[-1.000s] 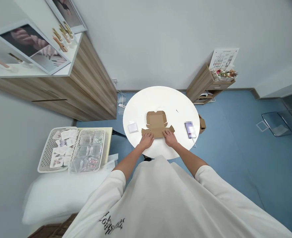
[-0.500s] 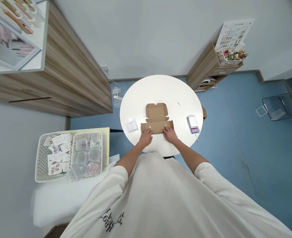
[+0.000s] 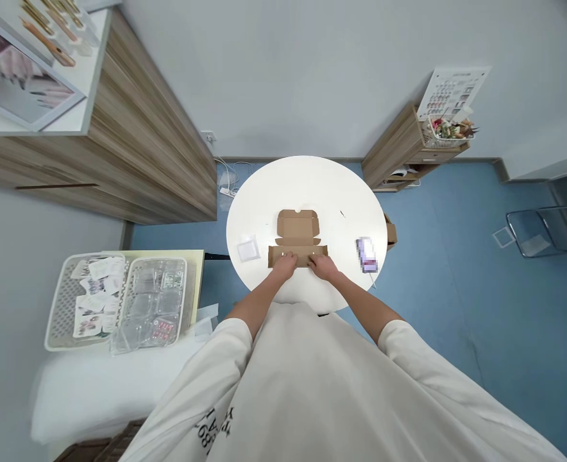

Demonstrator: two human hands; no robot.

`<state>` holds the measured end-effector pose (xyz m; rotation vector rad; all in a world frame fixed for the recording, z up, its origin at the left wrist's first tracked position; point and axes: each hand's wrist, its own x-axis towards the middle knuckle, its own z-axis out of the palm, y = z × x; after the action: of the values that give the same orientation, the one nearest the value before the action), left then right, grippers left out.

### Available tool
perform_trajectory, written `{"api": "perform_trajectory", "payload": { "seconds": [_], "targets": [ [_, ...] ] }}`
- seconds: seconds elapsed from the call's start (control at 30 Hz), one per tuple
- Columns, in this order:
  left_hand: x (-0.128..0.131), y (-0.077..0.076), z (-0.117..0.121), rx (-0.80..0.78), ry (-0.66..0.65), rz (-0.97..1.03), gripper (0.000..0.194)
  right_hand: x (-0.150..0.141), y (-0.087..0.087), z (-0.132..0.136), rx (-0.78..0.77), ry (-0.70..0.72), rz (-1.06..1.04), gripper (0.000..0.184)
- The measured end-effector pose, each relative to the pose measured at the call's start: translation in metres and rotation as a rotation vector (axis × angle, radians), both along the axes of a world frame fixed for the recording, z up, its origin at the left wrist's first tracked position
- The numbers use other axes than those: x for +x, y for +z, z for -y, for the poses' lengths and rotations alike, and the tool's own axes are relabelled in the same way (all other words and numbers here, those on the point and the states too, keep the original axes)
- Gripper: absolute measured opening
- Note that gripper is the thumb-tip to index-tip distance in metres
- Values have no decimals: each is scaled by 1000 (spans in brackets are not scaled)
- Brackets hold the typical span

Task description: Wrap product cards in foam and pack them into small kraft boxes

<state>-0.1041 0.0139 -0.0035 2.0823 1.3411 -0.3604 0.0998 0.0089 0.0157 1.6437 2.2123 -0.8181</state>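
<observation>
A brown cardboard box [image 3: 297, 227], unfolded, lies on the round white table [image 3: 307, 179] with its lid part pointing away from me and side flaps standing out. On the near panel, left of its middle, my left hand [image 3: 284, 264] has its fingers curled over the cardboard. My right hand [image 3: 322, 265] grips the same panel a little to the right, fingers bent onto it. A small gap of cardboard shows between the two hands. The fingertips are partly hidden by their small size.
A clear square packet [image 3: 248, 249] lies on the table's left, a pixelated phone-like item [image 3: 367, 255] on its right. A small dark object [image 3: 342, 213] is farther back. Baskets of packets [image 3: 86, 301] and clear boxes [image 3: 153, 301] stand at left. A wooden cabinet [image 3: 158, 135] rises behind.
My hands have moved closer together along the near panel, with their fingers farther over it. The view has shifted slightly; the box remains unfolded.
</observation>
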Motion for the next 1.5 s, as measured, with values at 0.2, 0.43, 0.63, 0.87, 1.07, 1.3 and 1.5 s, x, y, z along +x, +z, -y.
{"api": "perform_trajectory", "payload": {
  "seconds": [0.2,0.43,0.63,0.87,1.07,1.3,1.5],
  "targets": [
    [1,8,-4,-54,29,-26,51,4,0,-53,172,-371,-73,40],
    [7,13,-7,-79,47,-31,72,4,-15,-83,-36,-617,-389,43],
    [6,16,-6,-51,43,-38,73,10,-6,-71,36,-673,-407,44],
    [6,17,-7,-56,43,-44,52,6,7,-51,208,-525,-191,35],
    [1,15,-3,-11,34,-3,41,-14,3,-19,-44,-137,-174,81],
    [-5,17,7,34,42,54,46,-25,-4,-11,-146,-99,-21,101],
    [-43,26,31,265,243,41,72,-30,0,-12,-182,-132,15,103]
  ]
}}
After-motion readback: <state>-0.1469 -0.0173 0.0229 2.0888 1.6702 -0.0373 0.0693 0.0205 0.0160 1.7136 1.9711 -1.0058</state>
